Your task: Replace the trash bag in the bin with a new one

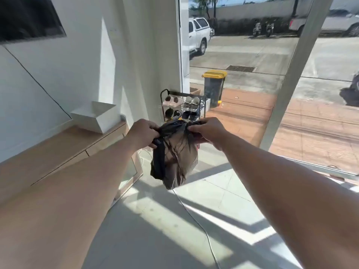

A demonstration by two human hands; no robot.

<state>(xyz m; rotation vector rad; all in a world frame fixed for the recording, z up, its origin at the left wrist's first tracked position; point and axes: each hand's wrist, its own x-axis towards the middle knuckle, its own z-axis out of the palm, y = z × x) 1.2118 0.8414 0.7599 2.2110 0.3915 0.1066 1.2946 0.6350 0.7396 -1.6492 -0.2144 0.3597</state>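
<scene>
A thin black trash bag (pixel 175 158) with brownish contents showing through hangs in the air in front of me, above the white tiled floor. My left hand (pixel 142 133) grips the gathered top of the bag on its left side. My right hand (pixel 208 131) pinches the top on the right side. Both arms reach forward from the bottom of the view. No indoor bin is in view.
A wooden counter (pixel 64 152) with a white angular box (pixel 95 118) runs along the left wall. A black shoe rack (pixel 182 107) stands by the glass door. Outside stands a grey bin with a yellow lid (pixel 213 86). A white cable (pixel 196 220) crosses the floor.
</scene>
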